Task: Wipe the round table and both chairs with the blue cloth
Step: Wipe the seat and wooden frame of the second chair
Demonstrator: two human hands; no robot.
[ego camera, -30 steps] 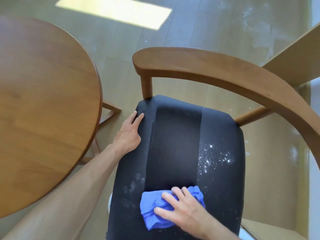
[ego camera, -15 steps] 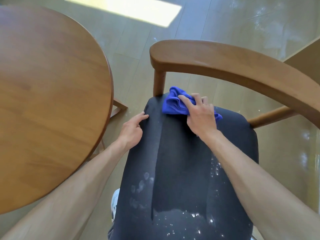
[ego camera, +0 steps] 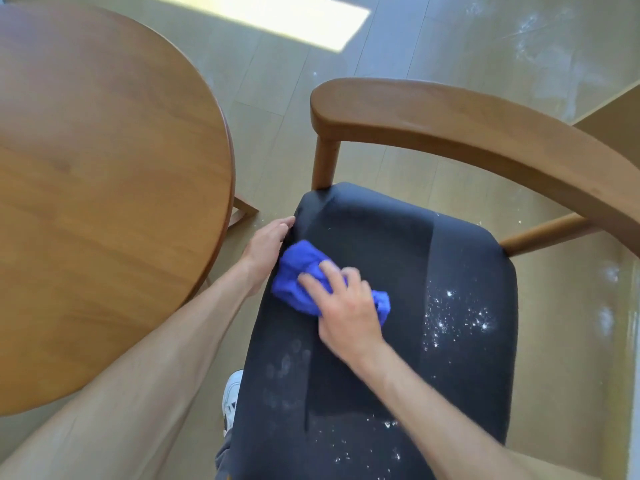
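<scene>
A wooden chair with a curved backrest point(ego camera: 467, 133) has a dark padded seat point(ego camera: 398, 251) below me. My right hand point(ego camera: 346, 306) presses the crumpled blue cloth point(ego camera: 294, 278) onto the left part of the seat, fingers spread over it. My left hand point(ego camera: 266, 244) rests on the seat's left edge with straight fingers, right beside the cloth. White specks dot the seat's right side point(ego camera: 457, 313) and near end. The round wooden table point(ego camera: 104, 185) fills the left of the view.
A table leg point(ego camera: 242, 209) shows under the table's rim beside the chair. A white shoe point(ego camera: 232, 396) stands on the floor left of the seat. Another piece of wooden furniture point(ego camera: 616, 116) stands at the far right. White dust marks the floor behind the chair.
My right hand has drawn the cloth back from the seat's far edge under the backrest to its left middle, next to my left hand. My left hand stayed on the seat's edge.
</scene>
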